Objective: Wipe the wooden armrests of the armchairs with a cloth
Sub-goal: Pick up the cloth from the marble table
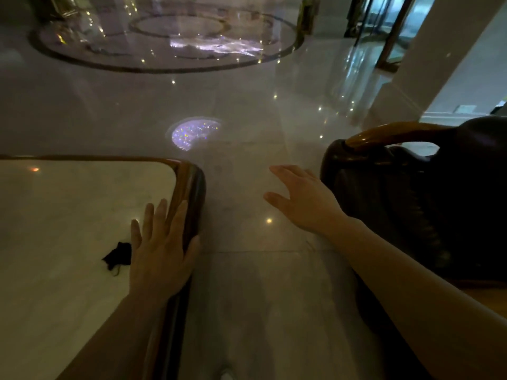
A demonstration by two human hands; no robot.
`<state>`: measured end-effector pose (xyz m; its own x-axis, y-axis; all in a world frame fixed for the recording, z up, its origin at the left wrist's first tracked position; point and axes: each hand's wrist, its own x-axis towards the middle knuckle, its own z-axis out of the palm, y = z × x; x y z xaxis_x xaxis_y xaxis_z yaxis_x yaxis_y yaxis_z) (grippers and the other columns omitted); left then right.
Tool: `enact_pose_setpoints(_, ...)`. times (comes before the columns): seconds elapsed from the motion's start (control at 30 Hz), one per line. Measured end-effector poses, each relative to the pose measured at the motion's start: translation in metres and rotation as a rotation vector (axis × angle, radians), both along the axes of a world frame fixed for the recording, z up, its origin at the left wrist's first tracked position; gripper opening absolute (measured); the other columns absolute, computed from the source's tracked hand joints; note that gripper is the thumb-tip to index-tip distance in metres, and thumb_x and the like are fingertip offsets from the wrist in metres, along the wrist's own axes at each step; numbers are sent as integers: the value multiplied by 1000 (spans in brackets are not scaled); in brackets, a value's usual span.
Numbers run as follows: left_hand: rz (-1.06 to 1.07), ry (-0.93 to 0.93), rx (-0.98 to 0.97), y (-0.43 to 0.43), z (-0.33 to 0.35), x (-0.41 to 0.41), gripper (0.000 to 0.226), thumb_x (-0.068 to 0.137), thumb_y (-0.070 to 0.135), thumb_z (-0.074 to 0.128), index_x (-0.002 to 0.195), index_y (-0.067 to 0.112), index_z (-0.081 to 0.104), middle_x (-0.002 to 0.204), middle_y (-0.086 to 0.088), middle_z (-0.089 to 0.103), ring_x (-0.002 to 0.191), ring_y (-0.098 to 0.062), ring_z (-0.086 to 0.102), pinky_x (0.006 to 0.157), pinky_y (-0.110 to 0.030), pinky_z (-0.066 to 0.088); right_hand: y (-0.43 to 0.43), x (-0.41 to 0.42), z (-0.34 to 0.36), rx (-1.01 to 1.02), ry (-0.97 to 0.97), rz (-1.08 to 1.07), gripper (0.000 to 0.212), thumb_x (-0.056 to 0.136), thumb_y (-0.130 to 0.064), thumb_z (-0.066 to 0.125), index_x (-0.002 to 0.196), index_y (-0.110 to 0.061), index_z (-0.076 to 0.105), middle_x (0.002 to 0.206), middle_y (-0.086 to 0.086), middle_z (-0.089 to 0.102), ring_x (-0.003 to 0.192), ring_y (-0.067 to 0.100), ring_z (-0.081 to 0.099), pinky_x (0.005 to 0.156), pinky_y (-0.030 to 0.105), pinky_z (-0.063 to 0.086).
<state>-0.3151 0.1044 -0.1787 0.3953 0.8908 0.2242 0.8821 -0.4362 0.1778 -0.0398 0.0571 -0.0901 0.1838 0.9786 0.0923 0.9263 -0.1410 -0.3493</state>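
Observation:
A dark leather armchair [406,215] stands at the right, with a curved glossy wooden armrest [384,135] along its top. My right hand [304,198] hovers open over the floor just left of the chair's side, fingers spread, holding nothing. My left hand [162,248] lies flat and open over the wooden edge of a marble-topped table [68,204] at the left. A small crumpled black cloth [118,256] lies on the tabletop just left of that hand, apart from it.
Polished marble floor [247,283] runs between table and armchair, reflecting ceiling lights. A circular inlay [164,48] marks the floor far ahead. A white wall corner [452,64] and glass doors [389,28] stand at the back right.

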Motion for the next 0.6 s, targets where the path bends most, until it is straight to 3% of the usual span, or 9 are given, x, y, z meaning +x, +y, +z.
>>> enact_pose_setpoints(0.43,319,31,-214,41,-44,-93,71,92,57,25,156,25,17,162,-15,19,151,-36,8,119,-60,12,139,-103,-45,-80,29,280,63,93,-49,56,148,-23,40,150,1,44,133,29,40,107,40,34)
enact_pose_setpoints(0.6,469,29,-271,57,-68,-104,76,89,63,10,157,27,10,165,-11,11,152,-31,0,121,-55,5,198,-129,-82,-145,124,446,64,95,-50,54,151,-24,35,153,1,40,136,27,34,105,34,28)
